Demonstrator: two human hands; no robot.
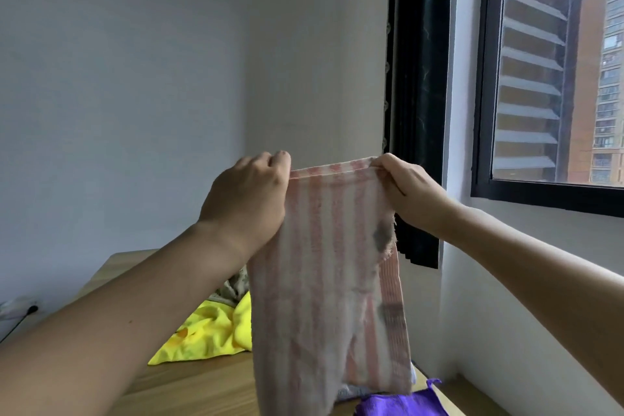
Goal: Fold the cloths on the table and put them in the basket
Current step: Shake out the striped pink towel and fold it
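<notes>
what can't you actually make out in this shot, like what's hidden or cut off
Head view, the only one:
- Basket: not in the frame, so its place is unknown.
- Purple cloth: cut off by the bottom edge.
- Yellow cloth: partly behind the left hand's forearm and the striped cloth.
- Grey patterned cloth: only a sliver shows.
- Table: its far right part is covered by the hanging cloth.
- Right hand: fingertips hidden in the cloth's top edge.

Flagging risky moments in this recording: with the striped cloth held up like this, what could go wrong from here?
1. The left hand and right hand pinch only the top edge of the pink-striped cloth; a corner could slip.
2. Its hanging hem could brush the purple cloth and yellow cloth, disturbing them.
3. No basket is in view.
</notes>
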